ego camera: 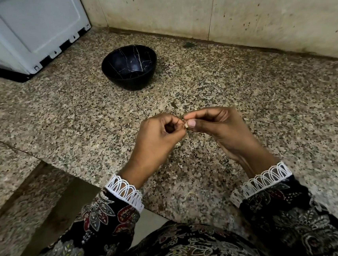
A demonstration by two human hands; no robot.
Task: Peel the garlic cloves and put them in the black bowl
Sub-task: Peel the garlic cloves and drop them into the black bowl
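pale garlic clove [186, 125] pinched between fingertips; black bowl [129, 66] upright beyond.

Speckled polished stone bench [243, 91]; glossy black bowl [129, 67] veined like marble, perhaps ceramic; smooth white plastic appliance [28, 32]; printed cloth sleeves [108, 218] with lace cuffs; matt stained wall tiles [255, 6].

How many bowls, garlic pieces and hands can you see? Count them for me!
Black bowl: 1
Garlic clove, pinched between both hands: 1
Hands, left hand and right hand: 2
Total: 4
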